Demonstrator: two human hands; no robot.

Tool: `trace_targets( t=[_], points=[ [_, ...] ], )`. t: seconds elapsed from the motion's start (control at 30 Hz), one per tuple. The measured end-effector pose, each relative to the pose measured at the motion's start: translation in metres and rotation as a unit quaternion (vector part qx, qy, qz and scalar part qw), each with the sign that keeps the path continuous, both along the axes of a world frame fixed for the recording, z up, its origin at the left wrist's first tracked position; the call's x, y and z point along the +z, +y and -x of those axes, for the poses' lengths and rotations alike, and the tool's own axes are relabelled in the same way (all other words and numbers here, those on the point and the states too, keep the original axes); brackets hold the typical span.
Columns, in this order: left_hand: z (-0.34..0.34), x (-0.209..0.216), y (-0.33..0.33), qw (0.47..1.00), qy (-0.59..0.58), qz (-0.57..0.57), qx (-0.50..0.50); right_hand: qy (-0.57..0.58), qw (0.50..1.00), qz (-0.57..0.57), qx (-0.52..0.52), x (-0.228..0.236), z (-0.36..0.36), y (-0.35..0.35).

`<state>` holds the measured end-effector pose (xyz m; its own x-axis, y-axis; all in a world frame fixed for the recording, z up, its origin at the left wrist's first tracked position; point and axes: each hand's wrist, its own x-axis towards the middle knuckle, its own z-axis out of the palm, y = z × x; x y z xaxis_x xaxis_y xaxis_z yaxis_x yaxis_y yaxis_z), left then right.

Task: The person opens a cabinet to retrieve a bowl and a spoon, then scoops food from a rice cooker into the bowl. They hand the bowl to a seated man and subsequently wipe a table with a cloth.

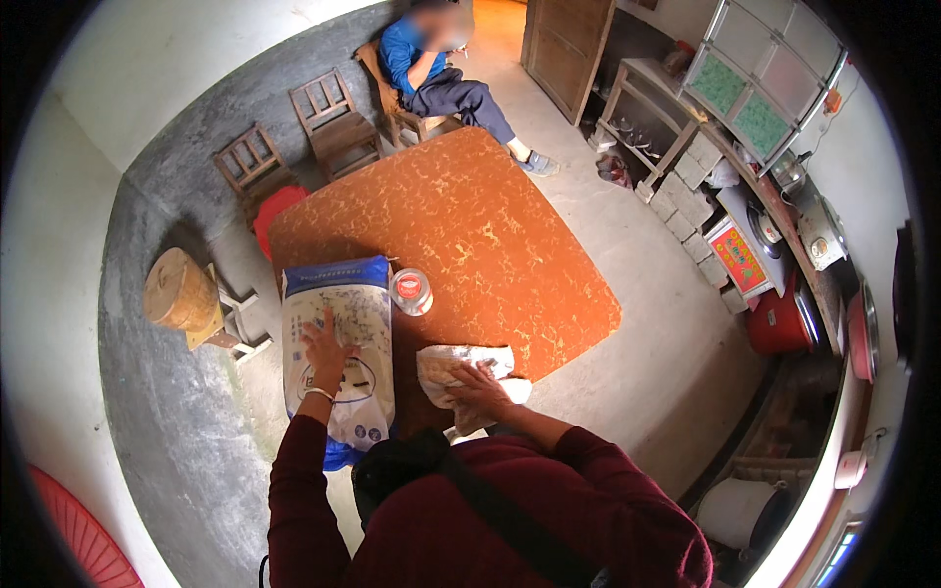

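My left hand (326, 351) rests with spread fingers on a large white and blue sack (338, 294), which lies along the left side of the red-brown marbled table (470, 235). Under my right hand (478, 389) is a crumpled whitish cloth (436, 365) at the table's near edge. The right fingers lie stretched out over it, pressing it to the tabletop. Just right of the sack's far end stands a clear round jar (411, 292) with a red and white label or lid.
A person (441, 73) sits beyond the table's far corner. Wooden chairs (333, 118) line the left wall, near a red stool (279, 216) and a round wooden block (181, 291). Along the right wall run a counter (765, 206), a stove (755, 230) and a red bucket (779, 318).
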<state>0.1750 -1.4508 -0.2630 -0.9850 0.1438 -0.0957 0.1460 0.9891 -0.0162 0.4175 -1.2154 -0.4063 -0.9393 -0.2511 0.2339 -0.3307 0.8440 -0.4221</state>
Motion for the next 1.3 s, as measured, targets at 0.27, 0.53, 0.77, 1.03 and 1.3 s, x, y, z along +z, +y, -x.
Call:
trace_targets(
  t=[0.27,0.53,0.77,1.03,1.3],
  points=[
    [-0.002,0.005,-0.002,1.0,-0.003,0.01,-0.003,-0.012,0.95,-0.058,-0.306,-0.012,-0.028,0.122],
    [-0.002,0.007,0.006,1.0,-0.002,0.003,0.0,0.032,0.938,-0.124,-0.321,-0.052,0.008,0.077],
    [-0.002,0.007,0.005,1.0,-0.009,0.016,0.018,-0.018,0.992,-0.014,0.128,0.04,0.018,-0.053],
    [-0.002,0.006,0.004,0.999,0.003,0.039,0.006,-0.127,0.971,-0.178,-0.095,0.013,-0.021,0.079],
    [0.003,0.004,0.003,0.998,-0.003,0.069,0.006,0.035,0.875,-0.016,-0.483,-0.022,-0.033,0.191]
  ],
)
